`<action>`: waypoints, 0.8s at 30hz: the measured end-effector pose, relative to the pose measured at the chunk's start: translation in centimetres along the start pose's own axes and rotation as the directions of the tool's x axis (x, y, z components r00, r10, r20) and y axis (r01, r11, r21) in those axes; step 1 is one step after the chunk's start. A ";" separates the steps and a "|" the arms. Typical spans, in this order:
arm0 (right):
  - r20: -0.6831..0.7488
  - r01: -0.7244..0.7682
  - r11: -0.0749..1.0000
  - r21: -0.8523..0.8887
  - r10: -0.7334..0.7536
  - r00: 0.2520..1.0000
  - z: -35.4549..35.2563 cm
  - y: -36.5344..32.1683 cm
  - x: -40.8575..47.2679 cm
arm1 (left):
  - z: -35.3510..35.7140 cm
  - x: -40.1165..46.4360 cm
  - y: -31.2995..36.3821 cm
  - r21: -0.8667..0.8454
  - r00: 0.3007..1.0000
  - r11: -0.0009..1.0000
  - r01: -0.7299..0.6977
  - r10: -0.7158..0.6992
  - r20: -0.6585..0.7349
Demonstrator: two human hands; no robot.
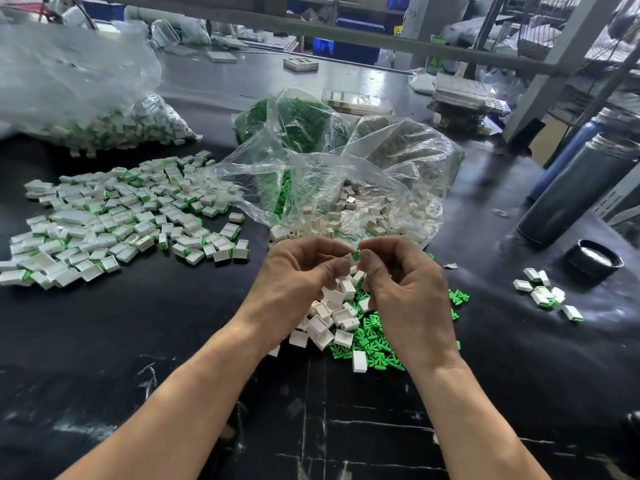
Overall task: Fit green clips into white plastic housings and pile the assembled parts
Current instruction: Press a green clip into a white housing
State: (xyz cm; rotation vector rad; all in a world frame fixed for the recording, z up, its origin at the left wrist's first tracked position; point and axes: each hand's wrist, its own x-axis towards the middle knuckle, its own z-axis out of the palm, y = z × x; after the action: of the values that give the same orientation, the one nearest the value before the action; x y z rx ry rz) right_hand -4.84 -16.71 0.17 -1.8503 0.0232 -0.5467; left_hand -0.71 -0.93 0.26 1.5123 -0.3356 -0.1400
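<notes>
Now left hand (304,268) pinched white housing (348,260); right hand (398,271) pinched green clip (356,255), touching housing just right of left grip; finished pile (114,220) far left.

Both forearms are bare, no sleeves; left hand (298,271) and right hand (405,282) are ungloved, short-nailed.

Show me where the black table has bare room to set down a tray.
Bare black table lies near the front edge, left of the left hand and below the assembled pile. A smaller patch sits between the right hand and the small cluster. Around the open bag and loose green clips it is crowded.
</notes>
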 end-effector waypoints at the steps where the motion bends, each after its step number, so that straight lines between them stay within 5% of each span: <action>1: 0.000 0.010 1.000 -0.014 -0.010 1.000 0.0 0.0 0.0 | 0.0 0.0 0.0 0.003 1.000 1.000 0.001 -0.001 -0.001; 24: -0.016 0.052 0.992 -0.116 -0.054 0.998 0.5 -0.6 -0.1 | 0.5 -0.1 -0.2 -0.050 0.998 0.998 0.026 -0.028 -0.054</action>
State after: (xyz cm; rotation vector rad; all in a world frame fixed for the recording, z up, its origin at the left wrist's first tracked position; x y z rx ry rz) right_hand -4.92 -15.98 0.55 -1.9632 0.0190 -0.6117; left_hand -0.90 -1.35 0.02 1.4697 -0.2666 -0.1275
